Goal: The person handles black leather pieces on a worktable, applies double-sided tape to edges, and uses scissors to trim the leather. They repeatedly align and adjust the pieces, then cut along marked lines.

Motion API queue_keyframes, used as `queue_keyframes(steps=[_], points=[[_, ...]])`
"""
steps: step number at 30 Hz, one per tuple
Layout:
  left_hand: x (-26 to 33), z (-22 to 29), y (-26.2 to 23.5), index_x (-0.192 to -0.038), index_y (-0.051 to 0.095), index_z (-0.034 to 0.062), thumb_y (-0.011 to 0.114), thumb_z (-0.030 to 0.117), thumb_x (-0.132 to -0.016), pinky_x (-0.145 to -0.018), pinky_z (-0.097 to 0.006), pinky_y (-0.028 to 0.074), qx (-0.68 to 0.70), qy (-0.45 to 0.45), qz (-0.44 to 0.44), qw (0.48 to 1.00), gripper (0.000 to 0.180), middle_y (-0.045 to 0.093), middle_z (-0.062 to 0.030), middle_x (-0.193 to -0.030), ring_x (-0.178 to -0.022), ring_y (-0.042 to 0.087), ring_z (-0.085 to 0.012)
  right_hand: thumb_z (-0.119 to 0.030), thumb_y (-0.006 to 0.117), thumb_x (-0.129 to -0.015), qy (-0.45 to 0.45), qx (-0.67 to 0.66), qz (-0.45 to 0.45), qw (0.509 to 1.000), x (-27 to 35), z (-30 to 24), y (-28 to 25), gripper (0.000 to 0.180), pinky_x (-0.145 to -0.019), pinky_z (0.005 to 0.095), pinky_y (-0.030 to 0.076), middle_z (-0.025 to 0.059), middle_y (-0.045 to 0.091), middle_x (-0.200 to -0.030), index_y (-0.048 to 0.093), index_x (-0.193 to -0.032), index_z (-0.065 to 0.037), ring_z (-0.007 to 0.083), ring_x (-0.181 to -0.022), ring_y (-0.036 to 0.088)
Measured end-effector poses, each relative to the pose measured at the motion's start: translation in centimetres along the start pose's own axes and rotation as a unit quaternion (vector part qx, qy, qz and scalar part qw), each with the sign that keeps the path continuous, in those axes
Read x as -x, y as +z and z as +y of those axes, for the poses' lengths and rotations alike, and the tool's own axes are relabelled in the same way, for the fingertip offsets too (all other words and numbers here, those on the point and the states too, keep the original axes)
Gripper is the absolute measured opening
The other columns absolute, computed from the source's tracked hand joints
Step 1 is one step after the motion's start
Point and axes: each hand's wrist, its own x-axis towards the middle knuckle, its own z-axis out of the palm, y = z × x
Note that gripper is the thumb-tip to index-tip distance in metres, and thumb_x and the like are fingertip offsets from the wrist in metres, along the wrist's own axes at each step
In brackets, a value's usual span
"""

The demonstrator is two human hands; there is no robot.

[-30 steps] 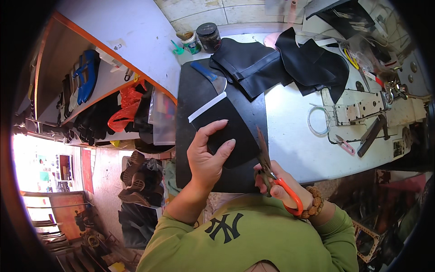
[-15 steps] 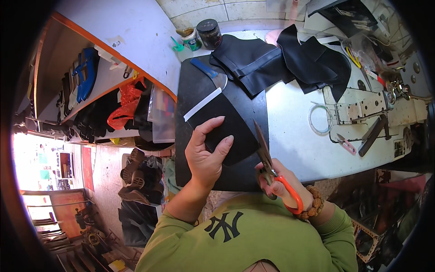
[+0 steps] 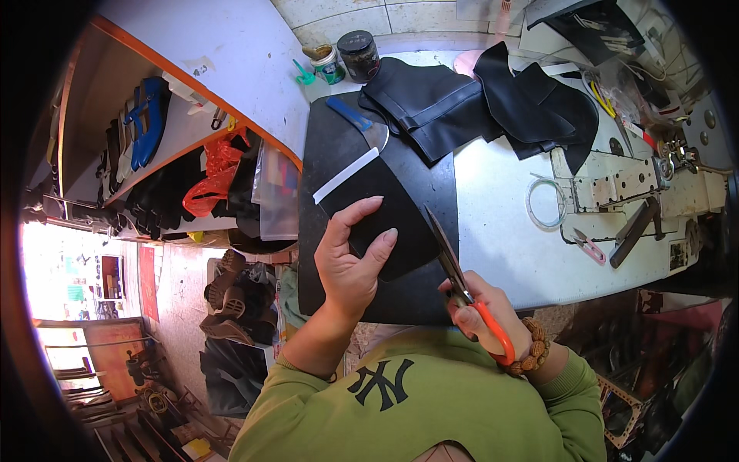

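Scissors slant from right hand — left hand curls over panel.

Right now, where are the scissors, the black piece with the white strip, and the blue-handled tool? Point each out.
Scissors point(image 3: 458, 277): head view, on the blades near the pivot.
Black piece point(image 3: 409, 219): head view, on its uncovered dark face.
Blue-handled tool point(image 3: 354, 117): head view, on the handle.

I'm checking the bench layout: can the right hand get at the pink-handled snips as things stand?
Probably yes: nothing seems to stand between the right hand and the pink-handled snips on the white tabletop, though it holds orange-handled scissors it may need to set down first.
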Motion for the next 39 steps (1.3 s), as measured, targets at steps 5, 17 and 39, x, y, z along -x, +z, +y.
queue_keyframes(steps=[5,17,39], points=[[-0.1,0.0,0.0,-0.119,0.059,-0.0007,0.072,-0.003,-0.081,-0.092,-0.024,0.043,0.004,0.000,0.001,1.000,0.040,0.062,-0.0060,-0.113,-0.102,0.057,-0.0113,-0.043,0.067,-0.089,0.010,-0.004,0.008,1.000,0.2,-0.1,0.0,0.051,-0.058,0.0221,0.039,-0.0019,0.051,-0.069,0.054,-0.115,0.000,0.0060,-0.062,0.044],[0.1,0.2,0.0,-0.119,0.059,-0.0008,0.071,-0.004,-0.082,-0.092,-0.025,0.044,0.051,-0.025,-0.017,0.998,0.040,0.061,-0.0070,-0.114,-0.102,0.058,-0.0118,-0.056,0.059,-0.089,-0.055,0.003,-0.025,0.998,-0.6,-0.2,0.3,0.067,-0.066,0.0251,0.043,0.0019,0.053,-0.080,0.046,-0.123,0.000,0.0101,-0.072,0.050],[0.6,0.6,0.6,-0.119,0.060,0.0009,0.071,-0.002,-0.083,-0.091,-0.024,0.045,0.057,-0.040,-0.052,0.996,0.038,0.061,-0.0051,-0.111,-0.101,0.057,-0.0111,-0.061,0.059,-0.087,0.002,-0.040,0.014,0.999,-1.0,-0.5,0.7,0.070,-0.054,0.0217,0.040,-0.0007,0.051,-0.073,0.047,-0.121,-0.001,0.0060,-0.060,0.046]])
